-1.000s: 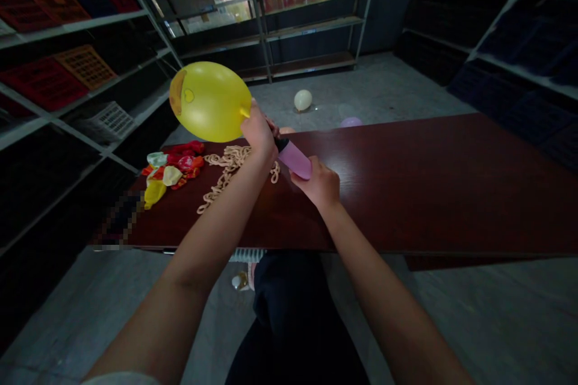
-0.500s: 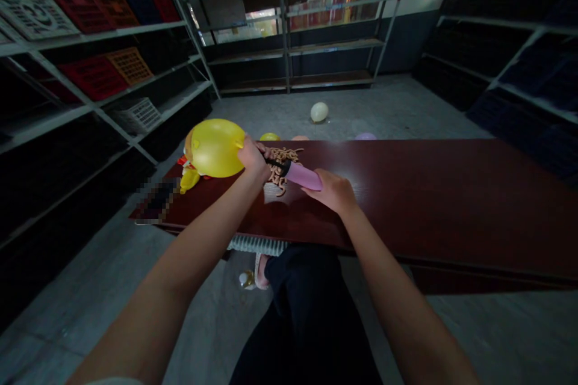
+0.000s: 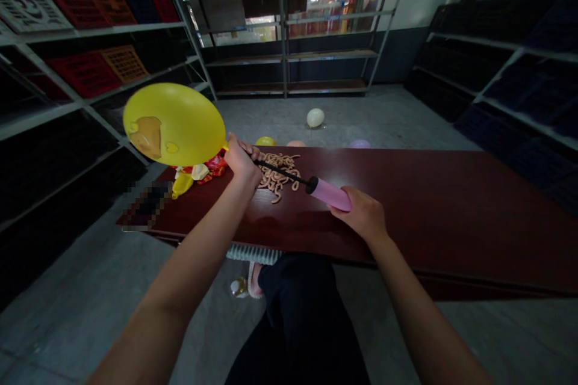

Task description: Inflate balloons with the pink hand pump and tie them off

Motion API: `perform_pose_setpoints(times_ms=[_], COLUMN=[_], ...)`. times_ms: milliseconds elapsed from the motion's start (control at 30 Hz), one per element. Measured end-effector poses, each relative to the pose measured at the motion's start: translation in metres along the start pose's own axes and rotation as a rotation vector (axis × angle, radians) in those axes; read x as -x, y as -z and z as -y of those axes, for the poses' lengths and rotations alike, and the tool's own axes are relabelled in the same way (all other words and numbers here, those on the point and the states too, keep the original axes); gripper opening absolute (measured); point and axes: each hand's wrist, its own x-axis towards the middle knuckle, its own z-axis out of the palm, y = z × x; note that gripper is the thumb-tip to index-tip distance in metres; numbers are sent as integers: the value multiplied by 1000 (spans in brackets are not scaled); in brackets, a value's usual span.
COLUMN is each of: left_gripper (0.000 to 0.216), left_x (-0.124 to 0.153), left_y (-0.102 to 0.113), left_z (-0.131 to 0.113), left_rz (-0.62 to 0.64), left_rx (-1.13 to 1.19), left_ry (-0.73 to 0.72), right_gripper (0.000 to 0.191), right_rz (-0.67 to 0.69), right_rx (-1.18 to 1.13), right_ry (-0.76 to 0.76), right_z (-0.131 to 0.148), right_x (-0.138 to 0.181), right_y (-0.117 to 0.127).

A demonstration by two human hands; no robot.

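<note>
My left hand (image 3: 240, 160) is closed around the neck of a yellow balloon (image 3: 174, 124), holding it on the tip of a hand pump. The balloon is inflated and carries an orange print. My right hand (image 3: 361, 216) grips the pink pump handle (image 3: 331, 194), pulled back so the black rod (image 3: 282, 172) shows between the two hands. Both hands hover over the dark red table (image 3: 428, 204).
A pile of uninflated coloured balloons (image 3: 198, 171) and a tangle of beige links (image 3: 276, 173) lie on the table's far left. Inflated balloons (image 3: 315, 117) rest on the floor beyond. Metal shelves with crates (image 3: 85, 72) line both sides.
The pump handle has been drawn back to the right, exposing the rod. The yellow balloon looks bigger than half a second ago. My head has shifted slightly.
</note>
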Motion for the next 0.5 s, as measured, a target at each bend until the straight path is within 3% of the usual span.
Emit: perform_pose_setpoints(times_ms=[167,367,500], left_gripper=[57,56,51], left_x=[20,62,68], left_y=[-18,-32,-33], left_z=[35,97,114], left_rz=[62,180,207], left_rx=[15,8,0], left_ry=[1,85,137], right_gripper=[37,36,36], right_rz=[-50,-64,-68], right_rx=[32,39,61], right_ry=[-33,-83,-122], right_z=[3,3,2], right_x=[-2,-3,-2], right_y=[-2,-1,-2])
